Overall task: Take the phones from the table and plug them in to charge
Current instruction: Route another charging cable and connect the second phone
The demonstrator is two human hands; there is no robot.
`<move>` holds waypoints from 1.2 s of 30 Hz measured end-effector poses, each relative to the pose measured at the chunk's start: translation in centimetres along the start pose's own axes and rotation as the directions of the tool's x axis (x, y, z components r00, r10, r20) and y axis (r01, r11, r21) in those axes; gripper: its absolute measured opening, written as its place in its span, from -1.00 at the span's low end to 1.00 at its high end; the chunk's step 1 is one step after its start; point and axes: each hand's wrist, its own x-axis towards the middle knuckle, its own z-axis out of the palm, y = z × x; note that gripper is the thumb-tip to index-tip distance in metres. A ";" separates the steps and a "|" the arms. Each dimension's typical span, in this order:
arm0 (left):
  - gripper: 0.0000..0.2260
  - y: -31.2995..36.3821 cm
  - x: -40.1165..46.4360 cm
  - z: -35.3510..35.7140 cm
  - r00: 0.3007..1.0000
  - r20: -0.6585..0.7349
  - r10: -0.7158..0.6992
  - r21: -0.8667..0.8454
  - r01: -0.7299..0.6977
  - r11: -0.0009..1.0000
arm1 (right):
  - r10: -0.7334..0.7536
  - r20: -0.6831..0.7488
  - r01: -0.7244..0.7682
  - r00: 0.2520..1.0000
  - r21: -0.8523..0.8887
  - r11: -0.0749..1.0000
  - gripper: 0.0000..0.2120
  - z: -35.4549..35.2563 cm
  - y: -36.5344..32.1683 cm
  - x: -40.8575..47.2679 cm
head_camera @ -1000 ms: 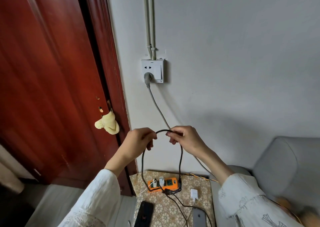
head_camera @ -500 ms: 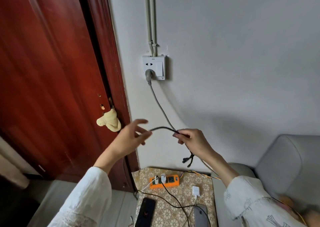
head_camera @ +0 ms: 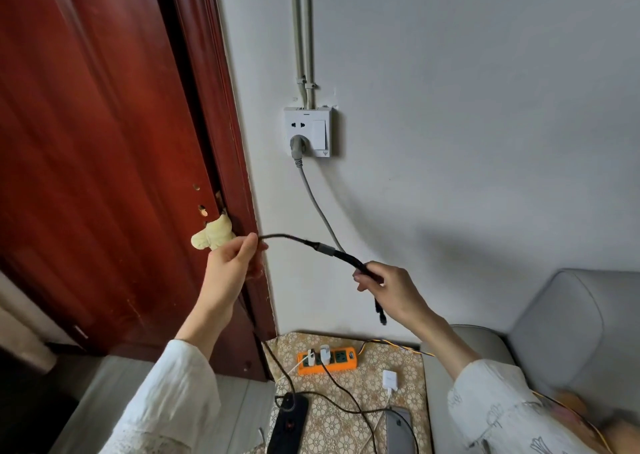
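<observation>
Both the left hand (head_camera: pixel 232 263) and the right hand (head_camera: pixel 388 285) pinch a black cable (head_camera: pixel 304 241) above the counter (head_camera: pixel 408 360) (no writing is legible anywhere).

Home room: grey sofa (head_camera: pixel 571 332), red wooden door (head_camera: pixel 97 141), wall socket (head_camera: pixel 307 131).

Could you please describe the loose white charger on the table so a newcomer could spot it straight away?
Find the patterned table below the wall socket. Right of the orange power strip lies a white charger. Unlike the two white plugs standing in the strip, it lies flat on the cloth.
</observation>
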 end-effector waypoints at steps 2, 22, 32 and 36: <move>-0.79 -0.3 0.0 -0.6 0.993 0.081 -0.080 0.117 0.071 0.991 | -0.016 -0.011 0.016 1.000 -0.001 1.000 -0.92 -0.4 0.2 0.1; -0.91 -4.4 -3.8 3.9 0.774 0.599 -0.204 0.306 0.014 0.952 | 0.354 0.177 -0.374 0.918 0.680 0.630 -0.74 1.9 -2.3 -0.7; -0.71 -3.7 -3.3 2.6 0.921 0.373 -0.113 0.389 -0.044 0.920 | 0.192 0.157 -0.247 0.969 0.565 0.787 -0.91 1.9 -4.0 -1.7; -0.82 -1.3 -2.7 3.3 0.957 0.289 -0.018 0.262 -0.060 0.963 | 0.105 0.200 -0.184 0.974 0.436 0.881 -0.91 2.9 -3.5 -2.7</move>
